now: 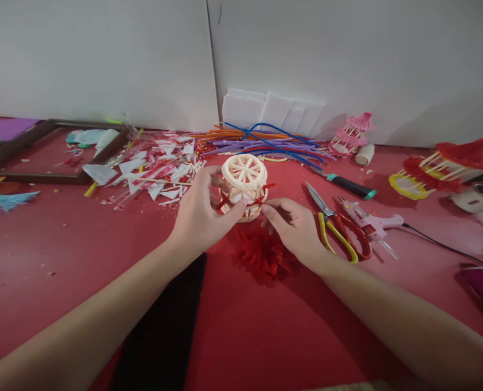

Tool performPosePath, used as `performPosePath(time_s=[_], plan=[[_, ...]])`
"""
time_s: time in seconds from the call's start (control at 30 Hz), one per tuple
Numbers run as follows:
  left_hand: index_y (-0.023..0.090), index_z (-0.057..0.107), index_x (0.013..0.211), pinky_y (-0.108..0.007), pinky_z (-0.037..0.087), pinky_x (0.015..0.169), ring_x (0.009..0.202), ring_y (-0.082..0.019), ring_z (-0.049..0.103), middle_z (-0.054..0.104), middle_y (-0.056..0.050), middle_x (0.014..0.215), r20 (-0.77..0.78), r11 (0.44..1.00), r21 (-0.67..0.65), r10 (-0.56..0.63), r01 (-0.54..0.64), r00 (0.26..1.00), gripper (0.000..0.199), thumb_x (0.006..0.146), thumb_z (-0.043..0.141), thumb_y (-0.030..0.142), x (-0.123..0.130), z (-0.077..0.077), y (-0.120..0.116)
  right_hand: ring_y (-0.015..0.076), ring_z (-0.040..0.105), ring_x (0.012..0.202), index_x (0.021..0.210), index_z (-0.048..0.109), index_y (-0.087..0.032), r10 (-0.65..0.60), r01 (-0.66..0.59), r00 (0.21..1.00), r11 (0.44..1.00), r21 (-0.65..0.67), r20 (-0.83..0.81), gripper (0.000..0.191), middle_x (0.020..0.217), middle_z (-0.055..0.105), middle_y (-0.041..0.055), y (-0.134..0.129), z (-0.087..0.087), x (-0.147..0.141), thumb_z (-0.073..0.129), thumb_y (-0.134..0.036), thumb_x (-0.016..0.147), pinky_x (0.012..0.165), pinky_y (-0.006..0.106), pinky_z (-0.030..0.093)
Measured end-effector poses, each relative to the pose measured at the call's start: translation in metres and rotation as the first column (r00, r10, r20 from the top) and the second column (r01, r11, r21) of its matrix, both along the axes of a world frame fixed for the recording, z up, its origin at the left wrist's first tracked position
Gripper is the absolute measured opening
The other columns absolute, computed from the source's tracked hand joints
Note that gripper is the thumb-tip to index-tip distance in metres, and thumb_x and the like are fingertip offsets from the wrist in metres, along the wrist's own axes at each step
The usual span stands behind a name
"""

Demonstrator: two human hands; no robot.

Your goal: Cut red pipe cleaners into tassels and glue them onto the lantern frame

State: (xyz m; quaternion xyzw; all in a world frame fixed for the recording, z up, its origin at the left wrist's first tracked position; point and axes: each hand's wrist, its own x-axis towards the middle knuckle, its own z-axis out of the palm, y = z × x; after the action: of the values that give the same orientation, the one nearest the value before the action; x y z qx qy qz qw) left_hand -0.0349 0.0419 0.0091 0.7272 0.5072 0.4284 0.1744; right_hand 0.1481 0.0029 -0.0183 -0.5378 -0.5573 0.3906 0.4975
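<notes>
Between my hands is a cream, cage-like round frame (245,172) with a spoked wheel shape on top and short red fuzzy pieces around its middle. My left hand (209,209) holds the frame from the left, its thumb across the front. The thumb and index finger of my right hand (290,222) pinch a red piece at the frame's right side. Just below lies a pile of short red fuzzy pieces (264,258) on the red table (241,326).
Scissors (325,209), a pink glue gun (372,222) and a cutter (351,186) lie right. Behind are coloured stems (258,144), white cards (274,108) and scraps (156,168). A black flat object (164,331) lies under my left forearm. Red-and-yellow model (440,168) stands far right.
</notes>
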Motion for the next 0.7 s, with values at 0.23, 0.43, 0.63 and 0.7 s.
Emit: performPosePath(time_s=[0.23,0.43,0.63,0.7], plan=[[0.024,0.052,0.102,-0.042,0.046,0.082,0.084,-0.024,0.059,0.067,-0.004,0.092,-0.219,0.853,0.516,0.04,0.081,0.975,0.033,0.075,0.071,0.02,0.002,-0.008,-0.016,0.0161,0.066,0.061,0.088,0.072,-0.023,0.024,-0.027,0.999,0.998,0.059,0.049,0.019,0.074,0.072,0.0022,-0.001,0.001,-0.001,0.065,-0.042,0.087,0.061,0.029,0.052],[0.024,0.062,0.1,-0.04,0.04,0.073,0.08,-0.026,0.061,0.071,-0.002,0.073,-0.488,0.776,0.606,0.191,0.173,0.852,0.017,0.083,0.065,0.024,0.006,-0.009,-0.022,0.0172,0.067,0.069,0.088,0.071,-0.024,0.065,-0.066,0.998,0.996,0.06,0.012,0.018,0.082,0.074,0.0035,-0.001,-0.002,-0.001,0.066,-0.042,0.087,0.065,0.03,0.053],[0.025,0.068,0.095,-0.038,0.038,0.066,0.074,-0.023,0.055,0.074,-0.001,0.076,-0.528,0.785,0.586,0.18,0.202,0.83,0.011,0.086,0.064,0.021,0.005,-0.007,-0.017,0.0159,0.065,0.064,0.087,0.07,-0.024,0.058,-0.058,0.998,0.996,0.063,0.01,0.019,0.077,0.072,0.0022,-0.001,-0.001,-0.002,0.066,-0.042,0.087,0.063,0.029,0.051],[0.026,0.069,0.096,-0.039,0.038,0.066,0.075,-0.023,0.055,0.078,0.001,0.087,-0.54,0.782,0.578,0.152,0.233,0.828,0.013,0.086,0.065,0.021,0.004,-0.007,-0.017,0.0157,0.065,0.063,0.086,0.07,-0.024,0.061,-0.063,0.998,0.996,0.069,0.027,0.018,0.075,0.071,0.0015,-0.001,-0.001,-0.002,0.066,-0.041,0.088,0.063,0.029,0.051]])
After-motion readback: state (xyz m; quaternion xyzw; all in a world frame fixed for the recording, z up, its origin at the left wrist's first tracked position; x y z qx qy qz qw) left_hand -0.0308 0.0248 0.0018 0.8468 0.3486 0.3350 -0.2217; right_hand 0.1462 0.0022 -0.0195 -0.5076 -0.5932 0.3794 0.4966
